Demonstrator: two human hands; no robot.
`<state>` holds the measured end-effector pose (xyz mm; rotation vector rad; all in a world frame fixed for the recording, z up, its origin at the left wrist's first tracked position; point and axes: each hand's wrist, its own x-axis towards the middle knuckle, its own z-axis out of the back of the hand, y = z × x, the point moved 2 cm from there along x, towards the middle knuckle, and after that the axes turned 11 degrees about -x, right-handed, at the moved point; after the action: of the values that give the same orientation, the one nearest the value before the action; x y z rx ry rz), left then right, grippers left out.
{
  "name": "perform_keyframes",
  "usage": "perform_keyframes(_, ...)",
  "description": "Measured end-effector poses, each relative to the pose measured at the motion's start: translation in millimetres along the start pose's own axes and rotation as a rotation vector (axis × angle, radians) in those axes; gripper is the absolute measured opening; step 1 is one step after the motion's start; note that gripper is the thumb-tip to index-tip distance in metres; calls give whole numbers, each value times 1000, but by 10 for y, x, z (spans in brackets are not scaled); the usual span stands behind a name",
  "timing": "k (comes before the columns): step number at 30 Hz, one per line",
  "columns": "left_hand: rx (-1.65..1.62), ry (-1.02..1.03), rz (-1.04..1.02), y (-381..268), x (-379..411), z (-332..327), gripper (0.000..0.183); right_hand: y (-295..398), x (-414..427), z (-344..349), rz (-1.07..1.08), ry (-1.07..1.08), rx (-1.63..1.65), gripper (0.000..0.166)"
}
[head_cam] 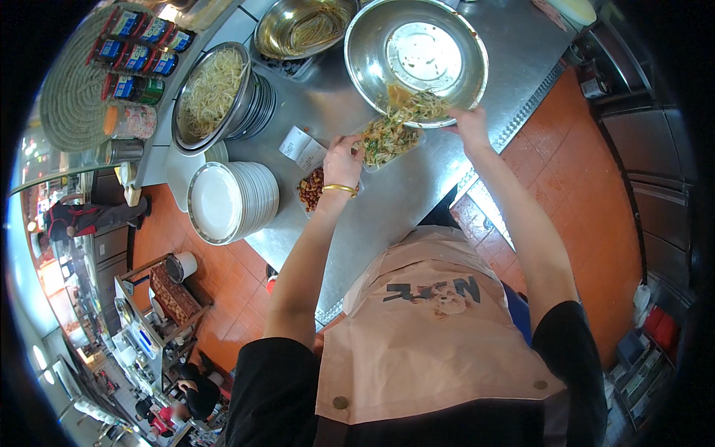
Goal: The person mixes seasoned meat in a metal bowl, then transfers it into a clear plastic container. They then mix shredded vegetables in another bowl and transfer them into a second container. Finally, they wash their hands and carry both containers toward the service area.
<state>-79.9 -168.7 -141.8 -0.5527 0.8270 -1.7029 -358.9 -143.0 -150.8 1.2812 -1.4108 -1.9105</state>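
My right hand (472, 129) grips the rim of a large stainless steel mixing bowl (363, 61), which is tilted down towards me. Dressed bean sprouts with chopped greens (419, 106) spill over the bowl's lower lip into a clear plastic container (416, 144). More of the mix (385, 142) fills that container. At its left edge, my left hand (342, 162) holds the container between thumb and fingers. Partly under my left wrist sits a smaller clear container of peanuts (310, 190). A printed paper slip (301, 148) lies just left of the hand.
Left on the steel counter (313, 106) are a stack of white plates (234, 201) and a steel bowl of plain bean sprouts (215, 92). Behind stands another steel bowl with noodle-like strands (313, 28). Jars (137, 53) line the far-left shelf. Other people (201, 394) are farther off.
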Motion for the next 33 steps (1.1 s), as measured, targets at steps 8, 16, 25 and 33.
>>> perform_keyframes(8, 151, -2, -6, 289, 235, -270, 22, 54, -80, 47, -10, 2, -22, 37)
perform_keyframes(16, -10, 14, -286, -654, 280, -85, 24, 4, -168, 101, -75, 99, 76, 34)
perform_keyframes(25, 125, 254, -271, -556, 665, -326, 16, 59, -249, -30, -56, 106, 69, 33)
perform_keyframes(33, 146, 390, -236, -381, 697, -212, 19, -36, 38, 233, -18, -118, 112, 42)
